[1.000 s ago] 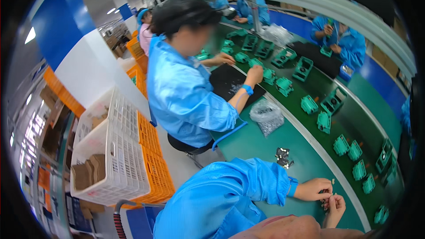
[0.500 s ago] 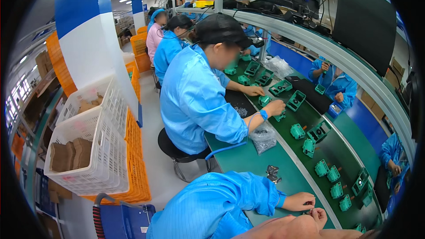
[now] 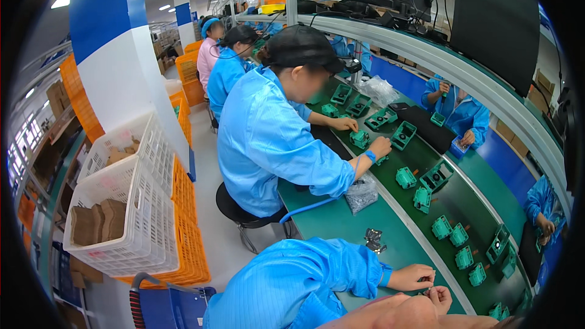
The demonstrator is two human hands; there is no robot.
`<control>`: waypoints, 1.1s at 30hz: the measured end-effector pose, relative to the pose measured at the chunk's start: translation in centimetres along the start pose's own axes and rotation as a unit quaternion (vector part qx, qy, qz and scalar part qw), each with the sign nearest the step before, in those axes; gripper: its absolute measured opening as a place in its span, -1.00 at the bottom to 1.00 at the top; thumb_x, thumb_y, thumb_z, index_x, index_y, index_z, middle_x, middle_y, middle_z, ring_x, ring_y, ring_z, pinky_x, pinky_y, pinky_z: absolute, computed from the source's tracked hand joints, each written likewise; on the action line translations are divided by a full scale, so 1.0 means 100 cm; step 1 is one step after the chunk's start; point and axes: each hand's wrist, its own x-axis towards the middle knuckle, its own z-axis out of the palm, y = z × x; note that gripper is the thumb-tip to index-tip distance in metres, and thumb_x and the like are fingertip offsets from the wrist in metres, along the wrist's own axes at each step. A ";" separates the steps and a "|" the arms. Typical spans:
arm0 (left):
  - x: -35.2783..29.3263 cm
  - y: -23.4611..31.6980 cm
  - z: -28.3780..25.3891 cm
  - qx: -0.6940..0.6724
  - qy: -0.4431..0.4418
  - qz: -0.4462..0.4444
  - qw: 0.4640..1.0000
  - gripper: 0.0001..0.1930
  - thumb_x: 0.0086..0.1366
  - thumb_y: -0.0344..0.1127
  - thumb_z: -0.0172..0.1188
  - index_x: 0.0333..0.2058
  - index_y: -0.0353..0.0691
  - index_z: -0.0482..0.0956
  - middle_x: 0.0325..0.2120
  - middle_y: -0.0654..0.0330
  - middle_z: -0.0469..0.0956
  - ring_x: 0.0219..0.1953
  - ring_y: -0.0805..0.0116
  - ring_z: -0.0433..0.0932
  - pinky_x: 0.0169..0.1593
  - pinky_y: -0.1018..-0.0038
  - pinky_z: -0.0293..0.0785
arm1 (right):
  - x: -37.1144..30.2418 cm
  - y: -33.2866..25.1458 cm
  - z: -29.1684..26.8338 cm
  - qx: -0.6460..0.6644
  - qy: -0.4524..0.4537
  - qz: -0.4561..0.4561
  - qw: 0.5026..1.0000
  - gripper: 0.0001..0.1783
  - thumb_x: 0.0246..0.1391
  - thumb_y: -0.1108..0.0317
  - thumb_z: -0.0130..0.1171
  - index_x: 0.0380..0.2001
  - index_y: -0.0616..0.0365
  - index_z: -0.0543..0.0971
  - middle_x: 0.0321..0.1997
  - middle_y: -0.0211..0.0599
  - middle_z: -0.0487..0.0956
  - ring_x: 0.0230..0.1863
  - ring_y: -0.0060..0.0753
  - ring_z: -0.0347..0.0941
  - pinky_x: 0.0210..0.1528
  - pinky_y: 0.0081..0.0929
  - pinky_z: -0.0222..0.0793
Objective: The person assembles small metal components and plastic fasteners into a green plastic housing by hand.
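Note:
My left hand, in a blue sleeve with a blue wristband, is closed in a pinch above the green bench. Close by it, fingertips nearly meeting, is my right hand, also with curled fingers. Something small and dark seems to sit between the fingertips, too small to make out. Part of my right hand is hidden by skin at the lower edge. Beyond my left wrist lies a little pile of dark metallic parts on the bench. Several green plastic housings stand on the dark green belt to the right of my hands.
A co-worker in blue handles green housings on the left. A clear bag of small parts lies by that person's arm. A metal rail edges the belt. White crates and a blue trolley stand on the floor.
The whole view has shifted slightly. My hands stay close together in almost the same pose. The co-worker's hands still work at the housings.

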 end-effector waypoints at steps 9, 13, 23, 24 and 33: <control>0.010 -0.006 0.000 0.002 0.017 0.020 1.000 -0.82 0.32 -0.28 0.24 -0.32 -0.26 0.49 -0.41 0.13 0.48 -0.35 0.18 0.49 -0.26 0.33 0.42 | 0.002 -0.026 0.007 -0.014 0.001 -0.020 1.000 -0.93 0.26 0.50 0.16 -0.31 0.24 0.48 -0.46 -0.29 0.61 -0.54 -0.62 0.45 -0.46 -0.64 0.41; 0.016 -0.001 -0.003 -0.038 -0.029 -0.040 0.998 -0.83 0.32 -0.29 0.23 -0.32 -0.26 0.49 -0.40 0.12 0.49 -0.34 0.18 0.49 -0.25 0.33 0.41 | 0.000 -0.025 0.007 -0.006 0.026 0.006 1.000 -0.93 0.26 0.51 0.15 -0.32 0.24 0.48 -0.46 -0.29 0.61 -0.54 -0.62 0.45 -0.45 -0.64 0.41; 0.066 -0.046 -0.006 -0.040 -0.013 -0.033 0.999 -0.86 0.35 -0.33 0.21 -0.32 -0.28 0.53 -0.37 0.12 0.52 -0.29 0.17 0.51 -0.19 0.33 0.43 | 0.046 -0.042 0.000 0.004 0.040 -0.008 0.999 -0.93 0.27 0.45 0.17 -0.26 0.22 0.53 -0.38 -0.38 0.58 -0.40 -0.62 0.46 -0.31 -0.66 0.38; 0.073 -0.049 -0.004 -0.044 -0.008 -0.032 0.999 -0.88 0.35 -0.34 0.20 -0.31 -0.28 0.54 -0.36 0.12 0.52 -0.29 0.18 0.51 -0.19 0.33 0.44 | 0.050 -0.044 -0.004 -0.006 0.040 -0.006 0.999 -0.94 0.26 0.46 0.17 -0.26 0.22 0.52 -0.37 -0.38 0.58 -0.39 -0.63 0.45 -0.29 -0.66 0.38; 0.094 -0.077 0.003 -0.068 -0.025 -0.072 0.995 -0.90 0.38 -0.39 0.18 -0.29 -0.30 0.54 -0.37 0.13 0.52 -0.30 0.22 0.52 -0.21 0.37 0.45 | 0.072 -0.038 -0.010 -0.145 0.088 -0.062 0.984 -0.94 0.23 0.51 0.18 -0.32 0.27 0.51 -0.34 -0.42 0.55 -0.34 -0.65 0.41 -0.23 -0.64 0.34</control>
